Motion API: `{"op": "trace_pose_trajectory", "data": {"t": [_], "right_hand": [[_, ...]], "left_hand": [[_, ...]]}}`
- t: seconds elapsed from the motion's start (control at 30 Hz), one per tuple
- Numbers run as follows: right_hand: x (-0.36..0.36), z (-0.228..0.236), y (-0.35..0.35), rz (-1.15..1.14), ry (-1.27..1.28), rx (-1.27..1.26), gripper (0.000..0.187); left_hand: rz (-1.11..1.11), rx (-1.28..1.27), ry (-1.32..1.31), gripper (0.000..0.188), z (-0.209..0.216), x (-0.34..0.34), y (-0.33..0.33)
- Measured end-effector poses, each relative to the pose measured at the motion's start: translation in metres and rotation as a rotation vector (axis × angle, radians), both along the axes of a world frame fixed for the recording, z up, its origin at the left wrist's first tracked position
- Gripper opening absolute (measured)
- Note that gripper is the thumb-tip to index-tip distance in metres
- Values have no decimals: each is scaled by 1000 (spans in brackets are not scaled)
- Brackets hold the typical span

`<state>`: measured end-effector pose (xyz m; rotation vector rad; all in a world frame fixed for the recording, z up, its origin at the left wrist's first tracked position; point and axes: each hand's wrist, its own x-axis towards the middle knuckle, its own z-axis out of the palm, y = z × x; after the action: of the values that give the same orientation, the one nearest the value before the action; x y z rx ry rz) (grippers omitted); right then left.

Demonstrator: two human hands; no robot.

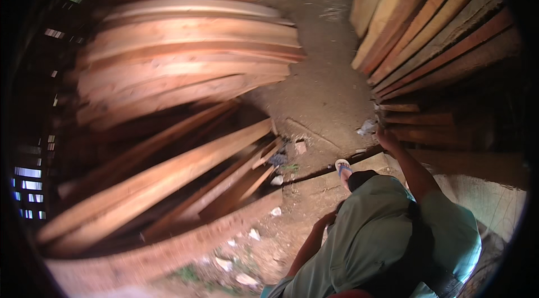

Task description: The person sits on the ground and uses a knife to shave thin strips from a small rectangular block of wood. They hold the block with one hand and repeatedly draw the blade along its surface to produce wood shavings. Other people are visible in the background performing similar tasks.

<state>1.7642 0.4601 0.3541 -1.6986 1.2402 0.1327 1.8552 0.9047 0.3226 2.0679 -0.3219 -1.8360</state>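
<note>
My right hand [385, 137] is stretched forward at the right, near the ends of short stacked boards [418, 119]. Its fingers look closed, with a small thin object just beyond them that I cannot make out. A crumpled whitish scrap [366, 127] lies on the ground beside it. My left hand [327, 219] hangs low next to my dark shorts, its fingers hidden in shadow. Below my body shows one foot in a sandal [341, 166] with a blue strap.
Wide planks [185, 34] lean in a row at the left, above loose beams [168, 169]. More tall planks [426, 17] stand at the upper right. A long board [168, 256] edges the ground at lower left. Stones [276, 180] and wood bits dot the dirt floor [320, 96].
</note>
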Motion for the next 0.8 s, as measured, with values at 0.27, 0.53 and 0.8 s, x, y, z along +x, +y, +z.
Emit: {"op": "trace_pose_trajectory", "data": {"t": [0.27,0.53,0.8], "right_hand": [[-30,-15,-26,48,291,-390,32],[2,-59,22,-606,307,812,52],[204,-37,-143,90,461,113,41]], "left_hand": [[726,54,207,21,50,239,-82],[695,184,-193,32,74,407,-90],[649,273,131,43,-30,520,-206]]}}
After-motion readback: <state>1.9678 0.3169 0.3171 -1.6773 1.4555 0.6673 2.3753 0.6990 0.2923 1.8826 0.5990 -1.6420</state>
